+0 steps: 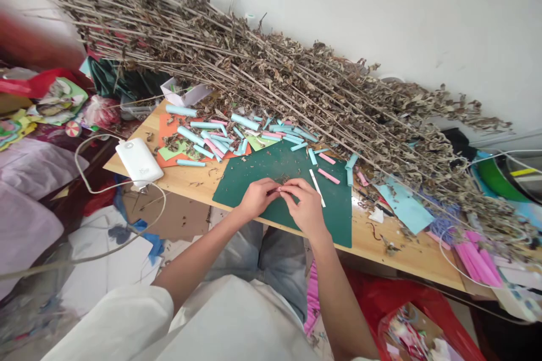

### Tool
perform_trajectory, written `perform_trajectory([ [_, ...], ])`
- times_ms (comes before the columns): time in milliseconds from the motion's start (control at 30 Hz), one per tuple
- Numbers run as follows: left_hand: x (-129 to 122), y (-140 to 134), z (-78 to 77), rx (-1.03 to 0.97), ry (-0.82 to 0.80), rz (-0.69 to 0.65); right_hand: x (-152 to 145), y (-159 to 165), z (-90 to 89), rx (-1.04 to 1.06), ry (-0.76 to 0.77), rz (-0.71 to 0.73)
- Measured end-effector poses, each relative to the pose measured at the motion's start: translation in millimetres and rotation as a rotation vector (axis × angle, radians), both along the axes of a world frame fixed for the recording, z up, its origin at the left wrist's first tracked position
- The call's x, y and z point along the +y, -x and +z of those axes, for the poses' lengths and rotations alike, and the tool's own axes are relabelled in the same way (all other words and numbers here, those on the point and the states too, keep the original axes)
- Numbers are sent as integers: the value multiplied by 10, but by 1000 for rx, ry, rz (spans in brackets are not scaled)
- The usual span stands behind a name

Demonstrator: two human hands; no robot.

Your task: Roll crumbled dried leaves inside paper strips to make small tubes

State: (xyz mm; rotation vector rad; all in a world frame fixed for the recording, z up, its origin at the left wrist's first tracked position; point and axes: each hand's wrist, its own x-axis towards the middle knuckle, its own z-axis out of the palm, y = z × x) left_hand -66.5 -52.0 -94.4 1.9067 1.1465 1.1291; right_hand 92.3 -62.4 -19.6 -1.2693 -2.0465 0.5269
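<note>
Over the front edge of a dark green mat [271, 169], my left hand [259, 197] and my right hand [304, 203] meet fingertip to fingertip. Both are closed in a pinch around something small and slightly pinkish, mostly hidden by the fingers. Just right of my right hand lies a thin white paper stick [317, 188]. Beyond it are a pink paper roll [328, 176] and another pink roll [326, 158]. Several light blue paper rolls [190, 136] are heaped at the back left of the mat, mixed with pink ones.
Long bundles of dried leafy stalks [237, 62] hang over the back of the wooden table [178, 180]. A white power bank [139, 162] with a cable sits at the left edge. Blue paper [404, 203] lies right. A red bag [406, 293] of scraps stands below.
</note>
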Motion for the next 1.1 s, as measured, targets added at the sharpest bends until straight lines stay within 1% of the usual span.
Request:
perform_trajectory([
  [133,-2,-6,10,-15,-7,-15,-2,-7,-25,64,43,-48],
  [233,6,-15,-5,-26,-12,-1,18,-10,-55,130,69,-95],
  [333,7,-18,-16,-23,-15,19,33,-13,-86,157,38,-84],
  [467,-4,-7,-3,-2,-8,4,3,-17,-131,121,-24,-53],
  [567,-6,1,2,6,-6,1,-34,-17,-163,116,-35,-45],
  [633,-2,1,1,4,-8,3,-46,-16,-177,133,-11,-61],
  [733,6,-4,5,-5,-11,4,-35,-21,-186,190,50,-124],
  [800,9,-7,12,-14,-8,8,-14,-31,-191,201,53,-113],
  [900,8,-7,16,-20,4,7,16,-50,-205,172,-8,-51],
  [967,6,-6,7,-16,10,5,21,-56,-215,137,-36,-37],
  [1100,8,-8,-26,-7,2,5,-5,-44,-225,23,-37,-21],
])
